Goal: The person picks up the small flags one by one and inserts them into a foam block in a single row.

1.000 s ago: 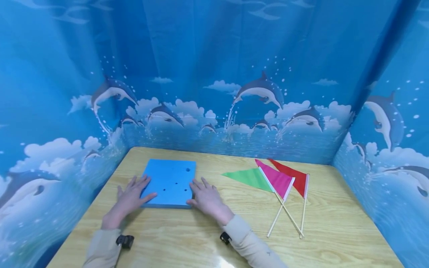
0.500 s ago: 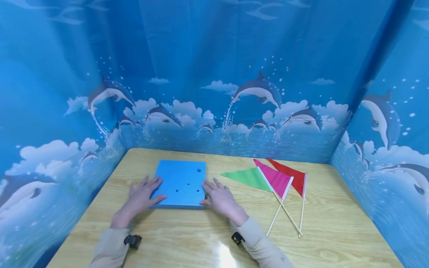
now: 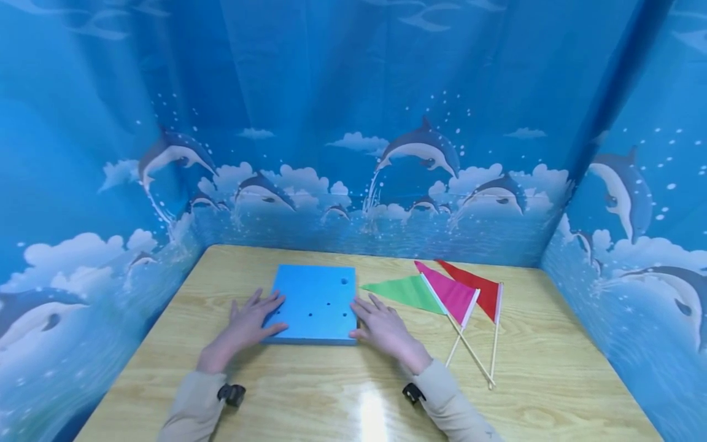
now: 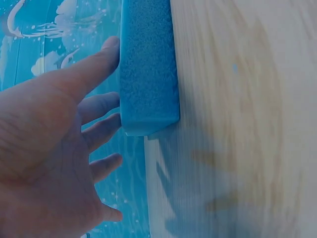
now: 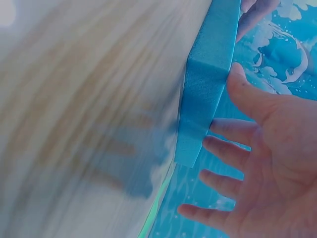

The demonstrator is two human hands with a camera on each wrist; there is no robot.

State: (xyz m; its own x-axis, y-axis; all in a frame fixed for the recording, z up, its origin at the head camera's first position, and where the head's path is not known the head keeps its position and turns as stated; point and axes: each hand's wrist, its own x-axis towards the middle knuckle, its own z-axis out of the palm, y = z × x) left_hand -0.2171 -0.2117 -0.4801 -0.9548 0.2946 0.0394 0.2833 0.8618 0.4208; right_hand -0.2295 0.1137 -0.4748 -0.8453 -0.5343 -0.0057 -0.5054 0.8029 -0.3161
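A flat blue foam block (image 3: 317,294) with several small holes in its top lies on the wooden table, left of the middle. My left hand (image 3: 248,322) touches its left side, fingers spread and fairly straight. At the opposite side, my right hand (image 3: 385,328) rests its thumb and fingertips along the right edge. In the left wrist view the block's thick side (image 4: 149,69) stands next to the fingertips. The right wrist view shows a corner of the block (image 5: 210,64), with thumb (image 5: 240,82) and fingers at its upper edge.
Right of the block lie a green pennant flag (image 3: 405,293), a pink one (image 3: 450,293) and a red one (image 3: 480,287), their thin sticks crossing. The green tip is close to the block's right edge. A dolphin-print curtain (image 3: 331,123) encloses the table (image 3: 552,368).
Both hands have slid the foam block to the right across the table, bringing it close to the green flag's tip. The flags keep their arrangement while the head view shifts slightly.
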